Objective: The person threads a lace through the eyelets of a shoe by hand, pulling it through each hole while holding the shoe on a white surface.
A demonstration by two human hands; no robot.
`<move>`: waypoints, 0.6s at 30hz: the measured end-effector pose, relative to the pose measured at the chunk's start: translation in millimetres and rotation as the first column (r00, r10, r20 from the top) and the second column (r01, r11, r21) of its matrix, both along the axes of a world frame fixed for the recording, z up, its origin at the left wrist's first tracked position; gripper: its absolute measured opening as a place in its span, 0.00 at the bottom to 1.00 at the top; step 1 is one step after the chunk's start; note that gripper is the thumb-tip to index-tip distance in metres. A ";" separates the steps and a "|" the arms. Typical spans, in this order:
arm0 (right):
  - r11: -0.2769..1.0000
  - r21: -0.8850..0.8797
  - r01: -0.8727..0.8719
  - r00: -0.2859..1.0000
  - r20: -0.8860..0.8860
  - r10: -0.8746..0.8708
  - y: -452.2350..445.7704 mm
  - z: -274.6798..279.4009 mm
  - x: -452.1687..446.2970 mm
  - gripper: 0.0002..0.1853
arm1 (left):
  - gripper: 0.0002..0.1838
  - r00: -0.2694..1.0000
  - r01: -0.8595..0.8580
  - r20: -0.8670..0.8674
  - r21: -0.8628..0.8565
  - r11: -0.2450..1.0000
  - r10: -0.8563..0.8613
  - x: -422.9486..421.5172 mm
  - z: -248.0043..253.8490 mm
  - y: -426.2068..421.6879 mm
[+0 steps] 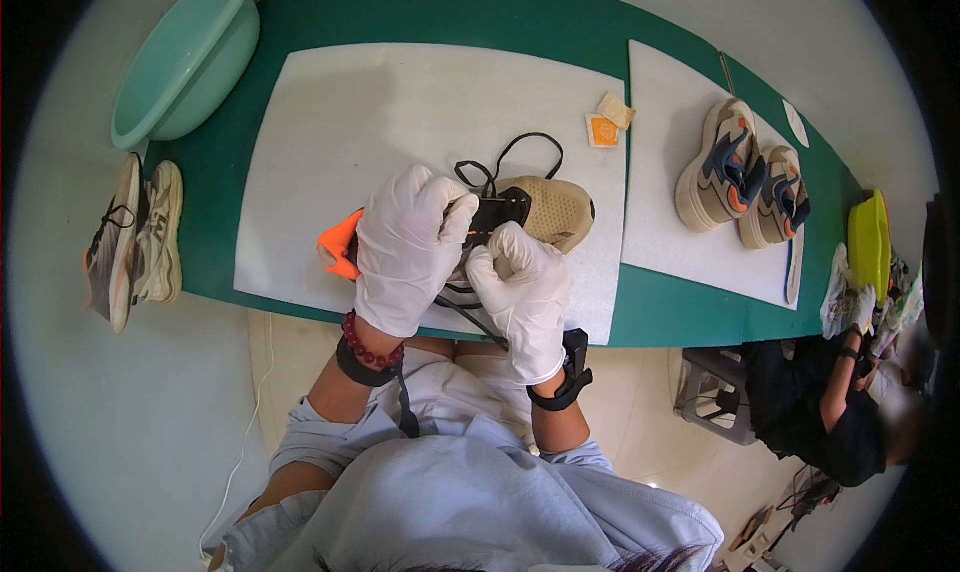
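Note:
A sneaker (552, 210) with a beige perforated toe, a black lacing area and an orange heel lies on the white mat, toe to the right. My left hand (412, 247), in a white glove, is closed over the ankle side, its fingertips pinched at the lacing. Close to it, my gloved right hand (525, 297) pinches at the near edge of the eyelets. A black shoelace (536, 135) loops above the shoe, and another length hangs toward me below. Both pinches seem to be on the lace, though the fingers partly hide it.
A white mat (330, 102) covers part of the green table (660, 307). Small packets (603, 130) lie at its right edge. More sneakers (718, 167) stand on a second mat; another pair (160, 232) sits left, below a mint basin (190, 62). A person (820, 392) works beside a yellow-green basin (870, 244).

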State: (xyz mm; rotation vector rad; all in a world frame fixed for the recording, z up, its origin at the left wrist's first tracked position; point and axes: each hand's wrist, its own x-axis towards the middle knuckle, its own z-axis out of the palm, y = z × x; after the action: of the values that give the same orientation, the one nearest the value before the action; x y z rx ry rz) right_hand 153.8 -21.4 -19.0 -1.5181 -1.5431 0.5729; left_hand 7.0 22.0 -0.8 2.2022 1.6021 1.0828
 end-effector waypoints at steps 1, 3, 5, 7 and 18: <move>1.000 0.002 -0.003 1.000 0.007 0.003 -0.1 -0.1 0.5 0.13 | 0.07 1.000 0.000 0.004 -0.003 1.000 0.000 0.4 0.1 -0.2; 1.000 0.014 -0.010 1.000 0.020 0.009 0.3 0.0 0.8 0.12 | 0.07 1.000 0.001 0.014 -0.009 1.000 -0.001 0.6 0.1 -0.4; 0.999 0.033 -0.017 0.999 0.031 0.016 0.5 0.6 1.0 0.11 | 0.07 1.000 -0.004 0.002 -0.001 1.000 0.004 1.0 -0.6 -0.4; 0.999 0.026 -0.026 0.997 0.068 0.024 -0.3 0.4 2.0 0.11 | 0.07 1.000 -0.006 -0.003 0.001 1.000 0.006 0.9 -1.5 -0.3; 1.000 0.005 -0.020 0.997 0.078 0.019 -1.4 -1.0 1.9 0.10 | 0.06 1.000 -0.009 -0.014 0.002 1.000 0.009 0.1 -2.0 -0.1</move>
State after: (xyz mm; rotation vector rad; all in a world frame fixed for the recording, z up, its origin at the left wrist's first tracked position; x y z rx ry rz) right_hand 155.7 -22.8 -20.0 -1.5384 -1.6195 0.5252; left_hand 7.2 21.9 -2.8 2.2103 1.6189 1.0741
